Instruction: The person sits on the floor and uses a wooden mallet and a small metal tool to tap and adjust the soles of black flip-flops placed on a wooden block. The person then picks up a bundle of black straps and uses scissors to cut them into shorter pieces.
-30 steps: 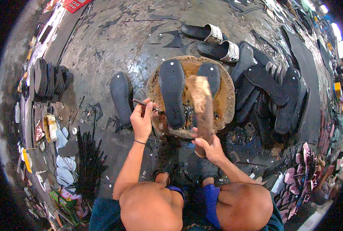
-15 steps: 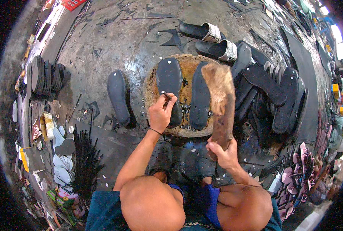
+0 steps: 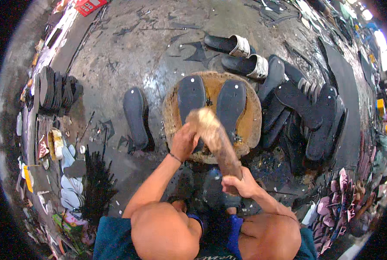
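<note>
My right hand (image 3: 241, 183) grips the handle end of a rough wooden mallet (image 3: 217, 141). The mallet's pale, worn head overlaps my left hand (image 3: 185, 142), which is closed over the lower part of a black sandal sole (image 3: 191, 93). A short dark punch shows in that hand half a second ago; now the mallet head covers it. A second black sole (image 3: 231, 102) lies to the right on the same round wooden block (image 3: 255, 123). Both soles have a white dot near the far end. Left of the block, another black sole (image 3: 136, 117) rests on the floor.
Soles stand stacked (image 3: 54, 91) at far left, near a bundle of thin black strips (image 3: 97, 184). White-strapped slides (image 3: 241, 45) lie beyond the block. A heap of black soles (image 3: 304, 108) spreads to its right, with pinkish pieces (image 3: 332, 201) nearer me.
The mallet has swung left and down from above the right-hand sole to my left hand. My right hand has shifted slightly left and nearer me. The whole view has tipped a little.
</note>
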A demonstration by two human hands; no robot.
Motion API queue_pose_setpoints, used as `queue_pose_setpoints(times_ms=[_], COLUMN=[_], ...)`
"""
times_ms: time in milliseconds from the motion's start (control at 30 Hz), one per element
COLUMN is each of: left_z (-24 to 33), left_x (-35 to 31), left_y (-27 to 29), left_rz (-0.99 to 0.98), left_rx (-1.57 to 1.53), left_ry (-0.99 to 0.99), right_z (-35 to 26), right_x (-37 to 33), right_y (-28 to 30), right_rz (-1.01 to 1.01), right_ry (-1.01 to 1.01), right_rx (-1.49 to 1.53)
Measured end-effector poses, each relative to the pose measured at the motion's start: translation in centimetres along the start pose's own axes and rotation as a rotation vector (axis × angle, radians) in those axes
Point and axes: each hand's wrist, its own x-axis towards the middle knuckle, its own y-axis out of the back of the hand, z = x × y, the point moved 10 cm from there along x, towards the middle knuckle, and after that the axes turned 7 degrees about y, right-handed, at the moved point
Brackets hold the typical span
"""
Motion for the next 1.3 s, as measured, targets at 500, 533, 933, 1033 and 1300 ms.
queue_pose_setpoints(times_ms=[500,533,933,1033,1300], left_z=[-0.6,-2.0,-8.0,-5.8,-5.2], left_x=[-8.8,-8.7,-4.3,-2.9,-3.0], left_y=[2.3,1.6,0.9,2.1,2.5], left_rz=[-0.078,0.022,0.207,0.158,0.157], left_rx=[-0.968,-1.174,-0.896,-0.594,-0.372], left_ry=[0.851,0.980,0.805,0.680,0.510], right_z=[1.2,1.0,-4.3,-8.1,-26.5], right_x=[5.4,5.1,1.1,0.0,-5.7], right_y=[-1.7,-1.2,0.6,0.0,-6.2], right_rz=[0.330,0.353,0.377,0.367,-0.049], right_ry=[0.080,0.055,0.176,0.203,1.160], right_rx=[0.148,0.091,-0.168,-0.140,-0.160])
